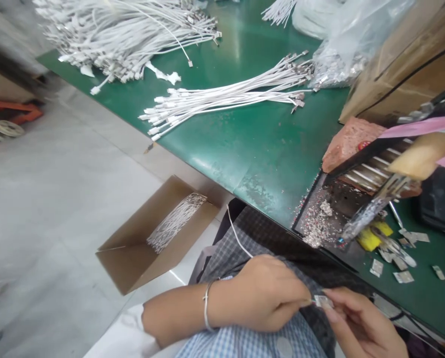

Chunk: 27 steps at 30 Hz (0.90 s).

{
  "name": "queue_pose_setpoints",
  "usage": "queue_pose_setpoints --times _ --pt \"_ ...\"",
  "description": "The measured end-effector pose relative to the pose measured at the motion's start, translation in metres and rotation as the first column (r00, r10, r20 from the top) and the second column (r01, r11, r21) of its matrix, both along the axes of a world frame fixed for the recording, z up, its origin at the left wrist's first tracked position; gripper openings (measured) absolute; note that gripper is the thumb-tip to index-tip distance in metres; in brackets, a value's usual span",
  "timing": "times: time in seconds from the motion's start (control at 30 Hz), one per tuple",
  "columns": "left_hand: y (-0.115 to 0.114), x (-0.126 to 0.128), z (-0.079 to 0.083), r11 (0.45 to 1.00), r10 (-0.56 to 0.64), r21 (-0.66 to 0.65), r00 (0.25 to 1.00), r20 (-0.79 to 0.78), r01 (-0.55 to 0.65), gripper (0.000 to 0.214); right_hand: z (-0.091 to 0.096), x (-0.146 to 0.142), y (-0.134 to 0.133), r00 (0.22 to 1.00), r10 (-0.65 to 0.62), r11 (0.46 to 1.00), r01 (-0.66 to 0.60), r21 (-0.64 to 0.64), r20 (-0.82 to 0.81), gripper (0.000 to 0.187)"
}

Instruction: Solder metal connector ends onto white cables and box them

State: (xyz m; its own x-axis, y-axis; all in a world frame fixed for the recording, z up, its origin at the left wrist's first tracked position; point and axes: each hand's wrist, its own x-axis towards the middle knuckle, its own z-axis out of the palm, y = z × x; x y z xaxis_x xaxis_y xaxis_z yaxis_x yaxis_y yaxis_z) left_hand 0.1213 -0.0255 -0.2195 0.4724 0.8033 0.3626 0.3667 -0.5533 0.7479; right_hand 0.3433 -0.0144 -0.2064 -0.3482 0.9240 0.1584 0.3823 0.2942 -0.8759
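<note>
Over my lap, my left hand [260, 296] is closed around a thin white cable [239, 238], whose free end rises behind the knuckles. The cable's other end sticks out slightly from the pinched fingertips. Facing it, my right hand [364, 318] pinches a small silvery connector piece [322, 301] between thumb and fingertip. Cable end and connector meet or nearly meet; I cannot tell whether they are joined. Similar small metal pieces [403, 277] lie on the green table [245, 144] beyond my right hand.
A cable bundle [222, 97] and a larger cable pile [125, 37] lie on the table. On the floor stands a carton [133, 243] holding cables. At right are a reddish brick [351, 141], a wooden-handled tool [416, 159], a tray of metal crumbs [315, 223] and a plastic bag [342, 54].
</note>
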Motion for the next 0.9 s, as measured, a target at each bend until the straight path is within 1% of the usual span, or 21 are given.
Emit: queue_pose_setpoints --times 0.07,0.13,0.2,0.27,0.37,0.47,0.73,0.9 --pt "0.000 -0.003 0.002 0.999 0.031 -0.021 0.999 -0.004 -0.032 0.020 -0.003 0.001 -0.002 0.998 0.048 0.999 -0.049 -0.024 -0.040 0.013" --pt "0.004 -0.008 0.009 0.998 0.059 -0.010 0.998 0.003 -0.059 0.018 -0.001 -0.001 -0.002 0.994 -0.003 1.000 0.003 0.004 -0.111 0.011" --pt "0.010 -0.013 0.020 0.997 0.074 0.021 0.997 0.000 -0.074 0.017 0.004 -0.006 0.000 0.988 -0.062 0.993 0.075 0.087 -0.143 0.010" --pt "0.017 -0.017 0.029 0.994 0.092 0.060 0.995 -0.028 -0.091 0.016 0.010 -0.012 0.005 0.993 -0.076 0.975 0.093 0.203 -0.091 0.013" --pt "0.026 -0.020 0.037 0.986 0.126 0.115 0.990 -0.070 -0.118 0.015 0.016 -0.019 0.013 0.999 -0.046 0.943 0.035 0.330 0.025 0.014" --pt "0.033 -0.019 0.039 0.981 0.147 0.143 0.986 -0.085 -0.134 0.016 0.017 -0.023 0.021 0.998 -0.025 0.934 0.001 0.357 0.063 0.014" --pt "0.047 -0.020 0.044 0.972 0.162 0.189 0.981 -0.109 -0.140 0.018 0.018 -0.023 0.032 0.995 -0.080 0.915 0.052 0.401 0.056 0.013" --pt "0.055 -0.021 0.049 0.964 0.170 0.224 0.977 -0.126 -0.139 0.020 0.020 -0.028 0.036 0.995 -0.099 0.914 0.090 0.395 0.003 0.014"
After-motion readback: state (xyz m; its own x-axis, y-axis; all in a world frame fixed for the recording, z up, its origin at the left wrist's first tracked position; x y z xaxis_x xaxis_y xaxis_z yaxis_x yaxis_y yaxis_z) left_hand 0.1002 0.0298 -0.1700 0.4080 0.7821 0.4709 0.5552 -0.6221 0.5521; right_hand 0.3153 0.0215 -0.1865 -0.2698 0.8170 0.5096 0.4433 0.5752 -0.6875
